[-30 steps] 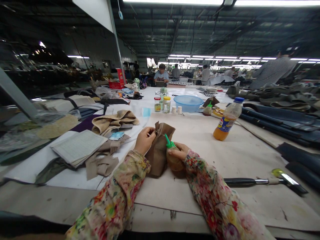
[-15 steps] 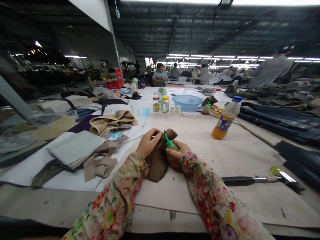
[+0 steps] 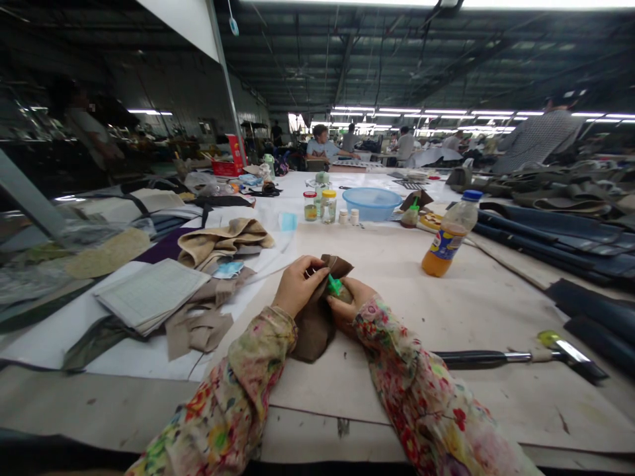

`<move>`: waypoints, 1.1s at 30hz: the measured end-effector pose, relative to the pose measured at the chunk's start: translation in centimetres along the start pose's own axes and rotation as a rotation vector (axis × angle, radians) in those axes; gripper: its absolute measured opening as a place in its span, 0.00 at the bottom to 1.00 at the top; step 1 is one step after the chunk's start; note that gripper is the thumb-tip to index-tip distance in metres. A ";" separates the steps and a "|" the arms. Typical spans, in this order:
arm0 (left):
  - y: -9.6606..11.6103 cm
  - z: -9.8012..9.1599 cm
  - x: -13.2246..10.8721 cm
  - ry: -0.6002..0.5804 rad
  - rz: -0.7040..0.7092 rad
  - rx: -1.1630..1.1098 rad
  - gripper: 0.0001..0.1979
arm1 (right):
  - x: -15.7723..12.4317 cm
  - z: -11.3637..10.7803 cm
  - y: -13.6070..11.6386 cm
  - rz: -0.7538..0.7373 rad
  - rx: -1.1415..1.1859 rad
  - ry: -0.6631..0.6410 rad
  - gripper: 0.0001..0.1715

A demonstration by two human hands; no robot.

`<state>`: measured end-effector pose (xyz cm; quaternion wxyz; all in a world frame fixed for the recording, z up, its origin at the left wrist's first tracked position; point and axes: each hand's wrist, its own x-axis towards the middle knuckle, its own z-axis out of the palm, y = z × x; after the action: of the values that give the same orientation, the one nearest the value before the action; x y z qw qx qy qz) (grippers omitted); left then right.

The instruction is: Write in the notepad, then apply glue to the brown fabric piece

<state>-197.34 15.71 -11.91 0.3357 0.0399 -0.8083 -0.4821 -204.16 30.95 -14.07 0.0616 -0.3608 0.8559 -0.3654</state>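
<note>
A dark brown piece of material [image 3: 313,330] hangs from my left hand [image 3: 299,285], whose thumb and fingers pinch it near its upper part. My right hand [image 3: 353,304] is wrapped round a small bottle with a green nozzle [image 3: 335,285]. The nozzle points up and left against the brown material, close to my left thumb; its tip is hidden. The material's upper flap stands up behind both hands. Floral sleeves cover both my forearms.
A drink bottle [image 3: 449,235] and a hammer [image 3: 516,357] are on the right. Behind stand a blue basin [image 3: 372,203] and lidded jars [image 3: 328,206]. Papers [image 3: 151,294] and tan cloth [image 3: 223,242] lie left. People are in the background.
My left hand has shifted slightly right, nearer the green nozzle, and less of the nozzle shows. The seated person at the back has stretched out an arm; another person has appeared at far left.
</note>
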 end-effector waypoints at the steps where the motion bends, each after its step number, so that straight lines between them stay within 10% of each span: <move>1: 0.0 0.0 0.0 0.008 0.003 0.012 0.07 | 0.0 0.0 0.0 -0.017 -0.048 0.012 0.25; 14: -0.3 0.3 -0.1 0.111 -0.040 0.023 0.08 | -0.1 -0.2 -1.3 -0.031 -0.306 0.051 0.27; 33: -1.2 1.8 0.2 0.168 -0.299 -0.438 0.15 | -0.8 -0.3 -1.7 0.086 0.008 0.015 0.22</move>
<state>-198.87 16.36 -13.34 0.3274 0.1251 -0.6392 -0.6845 -202.70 30.84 -12.85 0.0721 -0.3206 0.8696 -0.3686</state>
